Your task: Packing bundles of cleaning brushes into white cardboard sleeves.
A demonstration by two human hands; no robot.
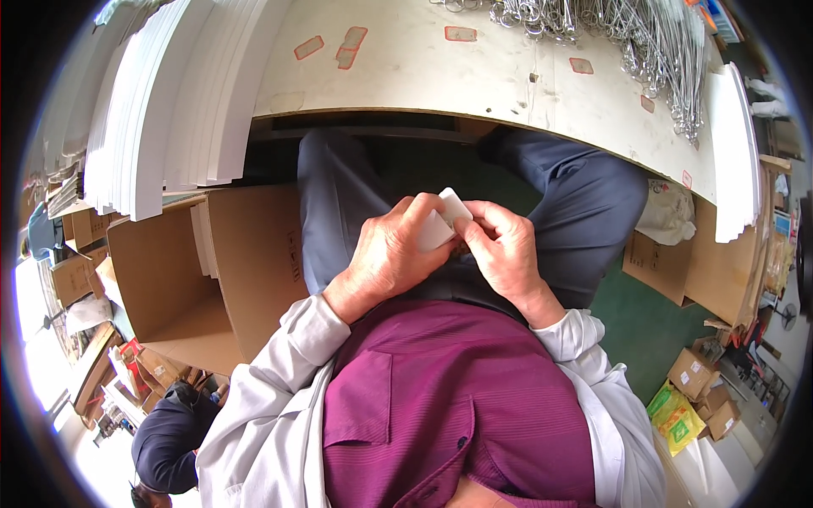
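Observation:
Above my lap, between my knees, both hands meet at small white flat pieces. One white flat piece (pixel 434 232), like a small card or box, rests in the grip of my left hand (pixel 388 248), its fingers curled round it. A second white part (pixel 456 203) with rounded corners rises at an angle beside it; I cannot tell whether the two are joined. My right hand (pixel 508 254) pinches this rounded part near its lower edge with thumb and forefinger. The undersides of the pieces are hidden behind my fingers.
Ahead is a pale worktable (pixel 398 72) with a bundle of looped metal wires (pixel 669 63) at its far right. White sheets (pixel 190 93) stand stacked at the left, above an open cardboard box (pixel 182 279). At lower left a person (pixel 174 436) bends over.

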